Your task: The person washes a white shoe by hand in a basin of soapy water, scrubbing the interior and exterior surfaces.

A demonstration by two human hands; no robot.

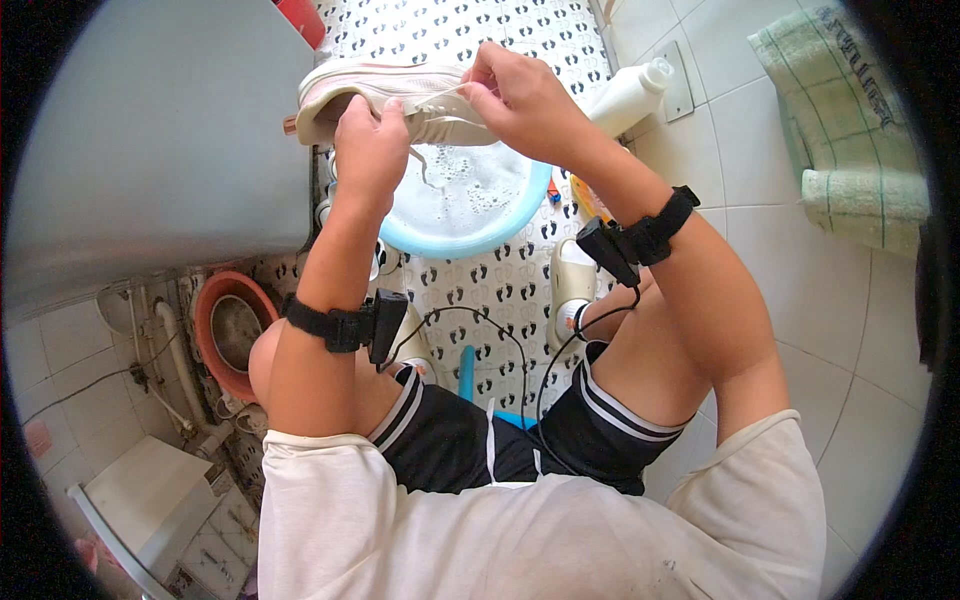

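A pale pink and white sneaker (385, 78) is held sideways above a light blue basin (455, 243) of foamy water (470, 195). My left hand (372, 140) grips the shoe at its opening, the thumb and fingers closed on the collar. With finger and thumb pinched, my right hand (515, 95) holds a thin white shoelace (440, 97) near the toe end. One loose end of lace hangs down over the basin. The far side of the shoe is hidden from me.
A white bottle (630, 98) stands right of the basin, near a tiled wall (785, 270). Towels (850, 120) hang at the right. A grey cabinet-like surface (160, 130) fills the upper left. Below it are an orange-brown bucket (210, 310) and pipes (180, 360).
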